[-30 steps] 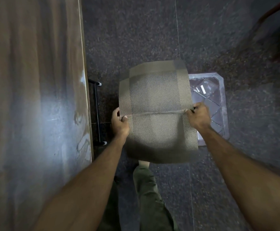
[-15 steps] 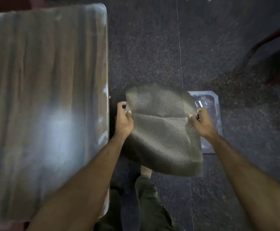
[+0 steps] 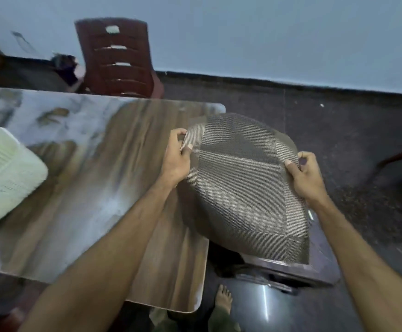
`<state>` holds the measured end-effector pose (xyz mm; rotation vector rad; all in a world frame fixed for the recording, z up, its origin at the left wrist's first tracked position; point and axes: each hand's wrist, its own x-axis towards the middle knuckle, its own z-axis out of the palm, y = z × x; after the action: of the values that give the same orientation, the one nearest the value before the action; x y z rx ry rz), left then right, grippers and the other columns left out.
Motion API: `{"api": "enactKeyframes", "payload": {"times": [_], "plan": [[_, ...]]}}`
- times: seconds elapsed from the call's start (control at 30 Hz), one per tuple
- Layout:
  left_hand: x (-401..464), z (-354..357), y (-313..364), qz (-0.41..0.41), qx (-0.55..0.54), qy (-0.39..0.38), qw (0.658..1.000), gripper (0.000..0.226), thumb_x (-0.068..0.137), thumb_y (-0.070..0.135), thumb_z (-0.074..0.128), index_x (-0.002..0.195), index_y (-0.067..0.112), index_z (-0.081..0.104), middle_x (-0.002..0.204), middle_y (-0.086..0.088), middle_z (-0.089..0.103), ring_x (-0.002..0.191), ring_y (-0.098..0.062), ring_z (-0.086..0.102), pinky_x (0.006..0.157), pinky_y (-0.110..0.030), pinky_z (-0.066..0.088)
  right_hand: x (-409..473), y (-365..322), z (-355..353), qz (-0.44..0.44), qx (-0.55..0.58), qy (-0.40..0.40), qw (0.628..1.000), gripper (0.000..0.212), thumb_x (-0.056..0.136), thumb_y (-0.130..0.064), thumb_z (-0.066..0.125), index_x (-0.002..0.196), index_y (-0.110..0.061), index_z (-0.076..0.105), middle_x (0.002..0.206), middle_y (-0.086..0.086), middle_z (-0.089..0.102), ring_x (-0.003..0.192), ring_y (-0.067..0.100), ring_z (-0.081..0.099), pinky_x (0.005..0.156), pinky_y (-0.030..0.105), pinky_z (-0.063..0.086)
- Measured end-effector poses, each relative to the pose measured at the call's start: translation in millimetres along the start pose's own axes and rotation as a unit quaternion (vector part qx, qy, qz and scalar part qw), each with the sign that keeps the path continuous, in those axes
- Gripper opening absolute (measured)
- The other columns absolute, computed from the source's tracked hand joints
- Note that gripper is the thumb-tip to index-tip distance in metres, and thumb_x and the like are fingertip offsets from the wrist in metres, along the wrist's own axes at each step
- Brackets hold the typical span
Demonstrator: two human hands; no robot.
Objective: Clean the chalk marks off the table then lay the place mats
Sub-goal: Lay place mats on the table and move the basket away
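Observation:
A woven grey-brown place mat [image 3: 240, 185] hangs in the air beside the right end of the wooden table [image 3: 94, 188]. My left hand [image 3: 174, 161] pinches its upper left edge, just over the table's right side. My right hand [image 3: 306, 180] grips its upper right edge, out over the floor. The mat bows and droops toward me, and its lower edge hides part of a dark stool [image 3: 290, 271]. Pale smeared chalk haze shows on the table's far left part.
A white cloth [image 3: 1, 176] lies on the table's left side. A dark red plastic chair [image 3: 118, 58] stands behind the table against the pale blue wall. Dark speckled floor spreads to the right. My bare foot [image 3: 223, 299] is by the table's near corner.
The view has lifted from straight down to forward, bringing the chair, wall and white cloth into sight. Both hands have carried the mat up and leftward, nearer the table's right end.

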<state>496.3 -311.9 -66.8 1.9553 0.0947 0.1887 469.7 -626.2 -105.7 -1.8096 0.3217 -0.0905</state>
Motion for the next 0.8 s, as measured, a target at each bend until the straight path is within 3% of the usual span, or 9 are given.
{"api": "enactKeyframes", "payload": {"times": [0.1, 0.2, 0.3, 0.37, 0.43, 0.5, 0.57, 0.7, 0.8], "plan": [[9.5, -57.6, 6.7, 0.018, 0.005, 0.028, 0.999, 0.033, 0.092, -0.001, 0.049, 0.117, 0.02, 0.045, 0.115, -0.01, 0.062, 0.108, -0.028, 0.062, 0.1, -0.044, 0.046, -1.0, -40.6, 42.7, -0.026, 0.01, -0.023, 0.999, 0.025, 0.099, -0.011, 0.055, 0.096, -0.032, 0.043, 0.087, -0.001, 0.06, 0.059, -0.002, 0.059, 0.057, 0.023, 0.048], [16.9, -111.7, 11.9, 0.027, 0.017, 0.065, 0.997, 0.032, 0.092, 0.001, 0.051, 0.116, 0.021, 0.048, 0.111, 0.008, 0.057, 0.11, -0.026, 0.061, 0.101, -0.043, 0.046, 0.7, -73.6, 87.2, -0.06, 0.015, -0.045, 0.997, 0.026, 0.099, -0.008, 0.055, 0.096, -0.031, 0.043, 0.088, 0.0, 0.06, 0.063, -0.002, 0.06, 0.061, 0.02, 0.049], [25.4, -164.8, 4.2, 0.021, 0.02, 0.1, 0.995, 0.037, 0.086, 0.02, 0.05, 0.104, 0.052, 0.045, 0.116, 0.001, 0.062, 0.107, -0.028, 0.064, 0.097, -0.053, 0.048, -1.5, -104.4, 135.7, -0.097, 0.014, -0.06, 0.993, 0.021, 0.098, -0.009, 0.057, 0.101, -0.024, 0.044, 0.087, -0.004, 0.057, 0.069, 0.0, 0.057, 0.067, 0.022, 0.046], [33.1, -195.3, -10.9, 0.012, 0.027, 0.114, 0.993, 0.038, 0.085, 0.023, 0.05, 0.099, 0.058, 0.044, 0.111, 0.0, 0.065, 0.101, -0.03, 0.066, 0.093, -0.055, 0.05, -4.0, -118.5, 165.0, -0.114, 0.022, -0.065, 0.991, 0.019, 0.098, -0.007, 0.056, 0.107, -0.015, 0.042, 0.088, -0.005, 0.056, 0.072, 0.001, 0.055, 0.069, 0.02, 0.046], [32.6, -219.6, -19.5, -0.011, 0.01, 0.124, 0.992, 0.037, 0.089, 0.017, 0.052, 0.109, 0.047, 0.046, 0.108, 0.002, 0.066, 0.098, -0.026, 0.067, 0.092, -0.051, 0.052, -9.6, -122.9, 194.3, -0.117, 0.014, -0.068, 0.991, 0.019, 0.098, -0.011, 0.057, 0.11, -0.012, 0.042, 0.09, -0.004, 0.056, 0.075, 0.004, 0.055, 0.07, 0.021, 0.046], [27.5, -235.2, -43.8, -0.032, 0.002, 0.112, 0.993, 0.032, 0.094, 0.005, 0.052, 0.122, 0.02, 0.046, 0.106, 0.004, 0.063, 0.097, -0.02, 0.065, 0.094, -0.043, 0.05, -20.1, -113.8, 219.4, -0.099, -0.007, -0.07, 0.993, 0.021, 0.097, -0.018, 0.059, 0.11, -0.012, 0.045, 0.093, -0.002, 0.054, 0.077, 0.007, 0.052, 0.071, 0.022, 0.045], [15.7, -246.2, -81.4, -0.051, 0.016, 0.1, 0.994, 0.031, 0.095, -0.002, 0.052, 0.124, 0.004, 0.045, 0.106, 0.004, 0.058, 0.098, -0.012, 0.059, 0.098, -0.036, 0.046, -33.1, -88.8, 243.4, -0.075, -0.025, -0.078, 0.994, 0.021, 0.096, -0.019, 0.061, 0.108, -0.011, 0.046, 0.092, 0.001, 0.053, 0.078, 0.01, 0.051, 0.07, 0.025, 0.044], [-21.9, -250.3, -177.4, -0.164, 0.034, 0.084, 0.982, 0.029, 0.094, -0.001, 0.055, 0.122, 0.004, 0.049, 0.115, -0.011, 0.056, 0.107, -0.025, 0.057, 0.097, -0.037, 0.045, -67.2, -22.0, 275.5, 0.001, -0.117, -0.113, 0.987, 0.022, 0.094, -0.02, 0.064, 0.104, -0.013, 0.046, 0.079, -0.005, 0.046, 0.072, 0.013, 0.046, 0.066, 0.027, 0.041], [-53.8, -251.9, -213.8, -0.283, 0.022, 0.062, 0.957, 0.033, 0.096, 0.008, 0.056, 0.128, 0.013, 0.048, 0.116, -0.019, 0.062, 0.103, -0.032, 0.063, 0.09, -0.042, 0.05, -85.7, 21.0, 289.3, 0.067, -0.172, -0.123, 0.975, 0.03, 0.091, -0.024, 0.068, 0.112, -0.014, 0.049, 0.086, -0.001, 0.057, 0.082, 0.021, 0.059, 0.075, 0.035, 0.048]]}}
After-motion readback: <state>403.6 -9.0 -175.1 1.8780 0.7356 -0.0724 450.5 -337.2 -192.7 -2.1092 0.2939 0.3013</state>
